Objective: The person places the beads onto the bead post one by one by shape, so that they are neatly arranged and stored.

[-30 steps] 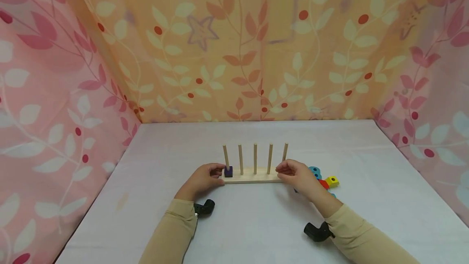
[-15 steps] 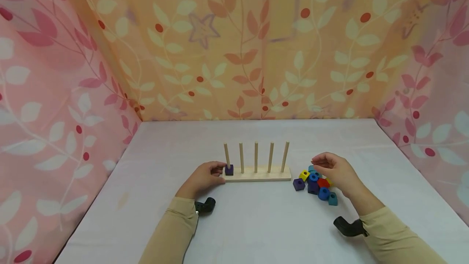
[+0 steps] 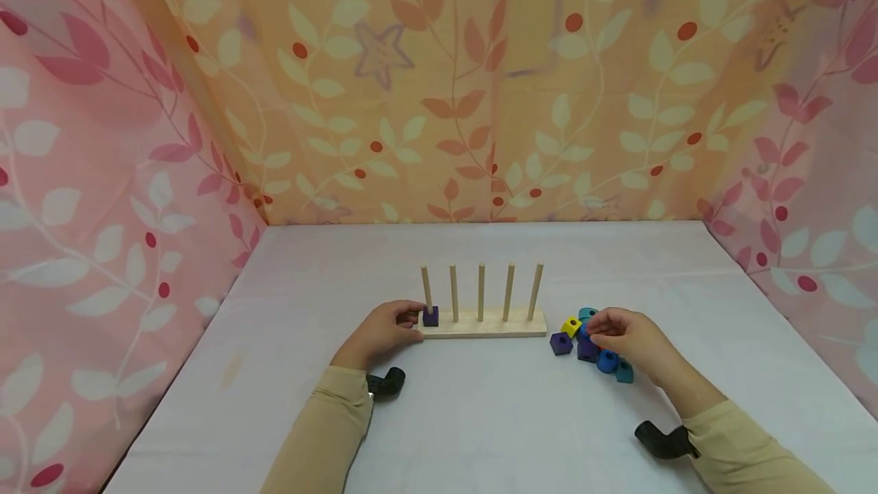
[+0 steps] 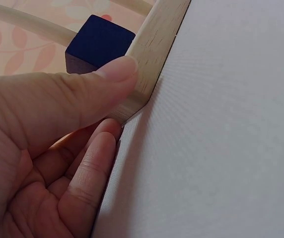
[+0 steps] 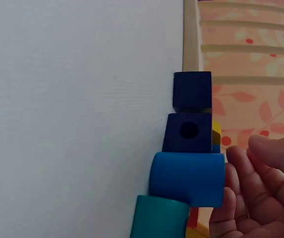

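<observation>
My left hand (image 3: 380, 332) holds the left end of a wooden peg board (image 3: 490, 328), thumb along its edge in the left wrist view. A purple block (image 3: 430, 317) sits at the bottom of the leftmost peg; the other pegs are bare. Over the heap of beads to the right hovers my right hand (image 3: 634, 341), fingers loosely bent, thumb apart from the fingertips. Nothing shows between them in the right wrist view, where a blue cylindrical bead (image 5: 189, 178) lies beside the fingers. My right hand partly hides the heap in the head view.
The heap includes a purple bead (image 3: 561, 344), a yellow bead (image 3: 571, 327), a light blue bead (image 3: 588, 313) and a teal bead (image 3: 624, 371). A white cloth (image 3: 480, 418) covers the table. Patterned curtains (image 3: 453, 97) stand behind and at both sides.
My right hand has left the board's right end, moved right to the heap of beads and then lowered over it. The left hand has stayed on the board.
</observation>
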`<state>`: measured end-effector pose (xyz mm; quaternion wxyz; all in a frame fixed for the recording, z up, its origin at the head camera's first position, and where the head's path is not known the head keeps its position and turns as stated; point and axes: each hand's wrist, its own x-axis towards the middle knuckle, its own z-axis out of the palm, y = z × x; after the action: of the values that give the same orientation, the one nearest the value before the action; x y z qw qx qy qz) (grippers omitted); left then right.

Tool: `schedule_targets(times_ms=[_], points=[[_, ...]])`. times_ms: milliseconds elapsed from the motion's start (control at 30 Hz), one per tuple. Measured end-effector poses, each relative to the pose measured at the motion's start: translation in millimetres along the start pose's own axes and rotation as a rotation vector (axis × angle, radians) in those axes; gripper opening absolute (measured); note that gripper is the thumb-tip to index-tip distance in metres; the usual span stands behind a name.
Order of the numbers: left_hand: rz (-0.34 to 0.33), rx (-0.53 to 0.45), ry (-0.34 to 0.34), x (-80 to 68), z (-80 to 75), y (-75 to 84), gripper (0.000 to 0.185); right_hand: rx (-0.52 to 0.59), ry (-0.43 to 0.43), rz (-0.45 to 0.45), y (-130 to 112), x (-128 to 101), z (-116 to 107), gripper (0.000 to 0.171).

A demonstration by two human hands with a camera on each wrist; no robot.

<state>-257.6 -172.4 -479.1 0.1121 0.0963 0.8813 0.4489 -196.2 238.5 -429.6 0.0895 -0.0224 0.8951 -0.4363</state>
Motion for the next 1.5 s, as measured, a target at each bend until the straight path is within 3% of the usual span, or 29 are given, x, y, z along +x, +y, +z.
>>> schedule_targets(times_ms=[167,467,800,1500], points=[[-0.009,0.002,0.000,0.4,-0.1,-0.4,0.051,-0.132,0.027,-0.041,1.4,-1.4,1.0,0.014],[-0.005,-0.011,-0.015,1.6,-0.2,-2.1,0.051,-0.248,0.032,-0.041,0.5,-4.3,0.3,0.008],[0.002,-0.013,-0.001,-0.2,-0.4,0.7,0.051,-0.216,-0.025,-0.086,-0.9,-5.7,11.5,0.016],[-0.003,-0.069,-0.010,3.9,1.3,-4.6,0.053,-0.298,-0.087,-0.072,-2.1,-9.3,16.9,0.023]])
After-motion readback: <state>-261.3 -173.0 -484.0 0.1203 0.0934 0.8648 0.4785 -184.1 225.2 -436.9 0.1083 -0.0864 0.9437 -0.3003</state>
